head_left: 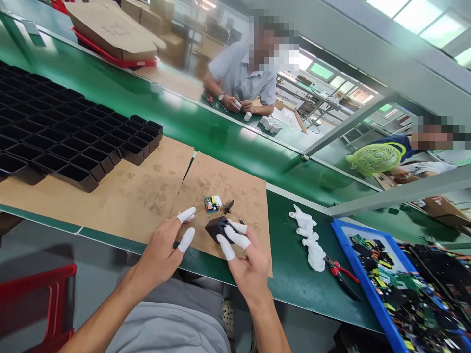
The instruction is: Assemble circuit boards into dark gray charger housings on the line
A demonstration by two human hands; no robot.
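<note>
My right hand (245,250), with white finger cots on its fingertips, grips a small black plastic case (216,227) above the brown cardboard sheet (243,181). To the left of it, my left hand (171,242) also wears white cots; its thumb and forefinger are apart with nothing between them. Just beyond the case lies a small green circuit board (212,204) with yellow and white parts. A dark flat piece (228,206) rests beside the board's right end.
Rows of open black cases (73,132) fill the left. At right are crumpled white cloth (309,235), red-handled pliers (342,274) and a blue tray (368,289) heaped with circuit boards. Two people (245,68) sit across the bench, near a green fan (377,158).
</note>
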